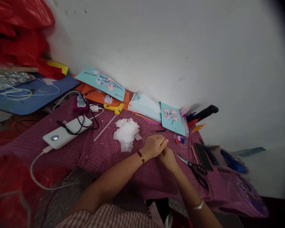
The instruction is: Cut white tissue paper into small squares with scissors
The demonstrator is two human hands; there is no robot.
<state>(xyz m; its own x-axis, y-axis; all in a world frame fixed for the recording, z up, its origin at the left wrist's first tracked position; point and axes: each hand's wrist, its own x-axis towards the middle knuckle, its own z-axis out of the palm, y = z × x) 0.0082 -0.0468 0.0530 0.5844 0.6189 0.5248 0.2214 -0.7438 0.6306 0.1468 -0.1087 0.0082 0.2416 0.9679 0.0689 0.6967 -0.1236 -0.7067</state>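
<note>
My left hand and my right hand meet over the table's front half, both with curled fingers. The left lies partly over the right, its knuckles up. Whatever is between the fingers, if anything, is hidden. To the left of the hands sits a loose heap of small white paper pieces. Just beyond them lies a thin dark pen-like tool. Scissors with black handles rest to the right, blades slightly apart. A small clear piece with red and purple paint is a little behind the scissors.
A white power bank with cables lies left, near a yellow glue gun and its glue stick. Blue flower-painted cards and paper sheets line the wall. A black flat block sits right on the checked tablecloth.
</note>
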